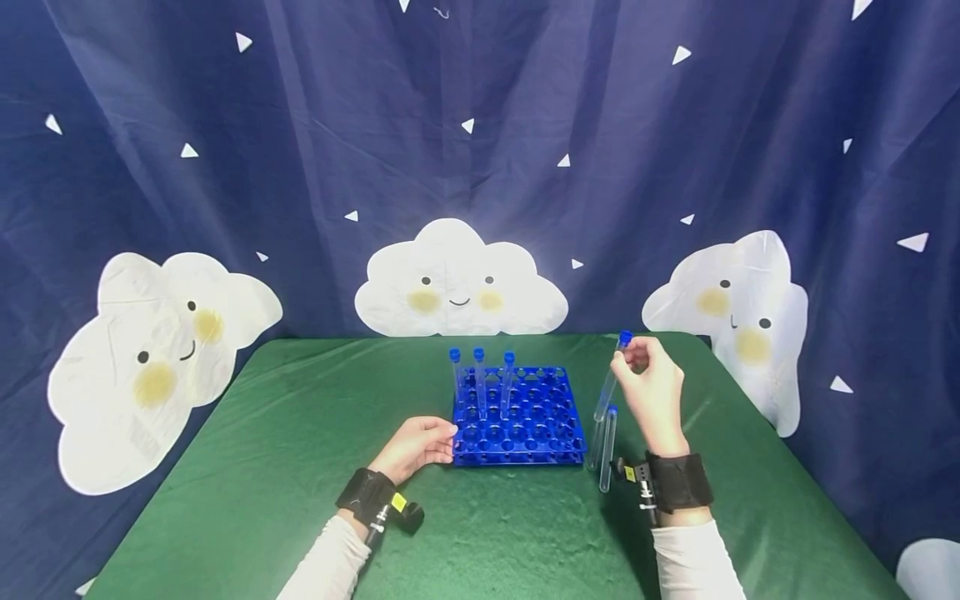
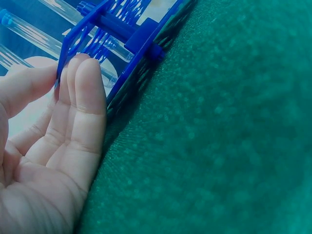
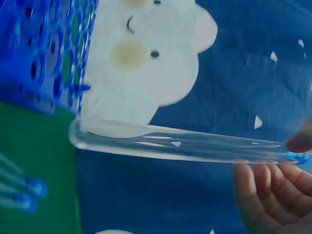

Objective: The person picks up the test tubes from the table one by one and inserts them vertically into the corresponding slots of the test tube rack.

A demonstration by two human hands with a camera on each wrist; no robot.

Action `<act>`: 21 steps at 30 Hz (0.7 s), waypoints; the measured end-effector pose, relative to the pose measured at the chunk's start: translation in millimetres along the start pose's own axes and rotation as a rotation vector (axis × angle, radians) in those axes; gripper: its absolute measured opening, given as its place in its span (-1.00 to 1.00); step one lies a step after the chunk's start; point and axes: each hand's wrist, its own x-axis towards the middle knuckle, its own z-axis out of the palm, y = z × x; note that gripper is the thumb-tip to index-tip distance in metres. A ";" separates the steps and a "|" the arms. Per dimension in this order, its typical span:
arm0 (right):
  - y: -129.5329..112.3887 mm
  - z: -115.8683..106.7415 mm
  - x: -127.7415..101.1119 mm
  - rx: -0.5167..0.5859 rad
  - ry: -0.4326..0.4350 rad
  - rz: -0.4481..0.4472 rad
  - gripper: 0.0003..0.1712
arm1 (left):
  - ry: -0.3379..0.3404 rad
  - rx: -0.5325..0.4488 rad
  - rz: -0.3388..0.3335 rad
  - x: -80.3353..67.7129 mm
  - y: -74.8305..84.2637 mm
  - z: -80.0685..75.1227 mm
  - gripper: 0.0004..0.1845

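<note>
A green worktop fills the lower frame; the left hand pinches a central blue rack, the right hand a capped tube.

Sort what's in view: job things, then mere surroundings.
Job:
blue perforated plastic rack
clear blue-capped tube in the right hand
three tubes in the rack
two tubes beside it

Surroundings:
green-covered table
blue cloud-print curtain
black wrist straps
</note>
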 end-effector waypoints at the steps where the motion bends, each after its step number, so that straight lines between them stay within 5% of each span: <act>1: -3.4 2.0 -1.4 0.021 0.006 -0.014 -0.85 | 0.002 0.000 -0.001 0.0 -0.2 -0.1 -0.85; 11: -26.2 31.4 -19.6 0.206 -0.014 -0.084 -0.83 | -0.002 0.000 -0.002 -0.3 0.1 -0.6 -0.84; 21: -28.8 60.1 -37.1 0.231 -0.093 -0.147 -0.81 | 0.012 0.004 0.002 -2.4 1.8 1.8 -0.87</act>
